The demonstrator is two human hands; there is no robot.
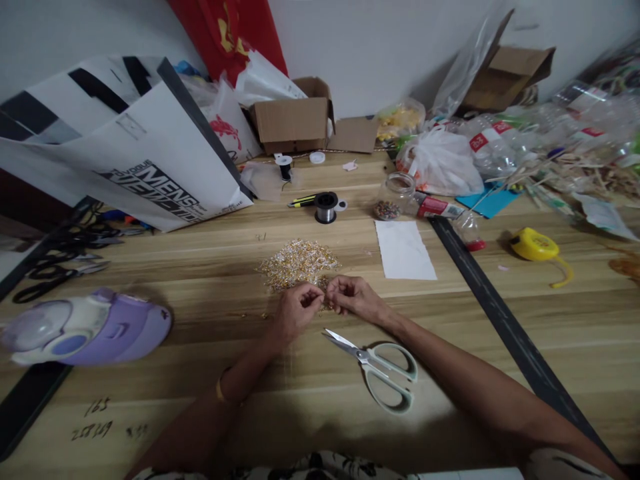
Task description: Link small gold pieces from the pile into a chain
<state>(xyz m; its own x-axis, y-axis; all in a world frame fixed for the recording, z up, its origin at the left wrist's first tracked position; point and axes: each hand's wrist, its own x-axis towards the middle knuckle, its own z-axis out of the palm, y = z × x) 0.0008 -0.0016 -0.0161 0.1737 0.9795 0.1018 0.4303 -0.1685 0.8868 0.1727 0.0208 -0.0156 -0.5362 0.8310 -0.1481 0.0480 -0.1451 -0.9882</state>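
My left hand and my right hand meet at the near edge of a heap of small gold-coloured beads on the wooden table. Both hands have their fingers pinched together, fingertips almost touching each other. What they pinch is too small to make out. A pair of pale green-handled scissors lies on the table just below my right wrist, blades pointing up-left.
A wire spool, a yellow-black cutter, a glass jar of beads and a white paper sheet lie behind the heap. A purple-white container lies left, a yellow tape measure right. Bags, boxes and bottles crowd the back.
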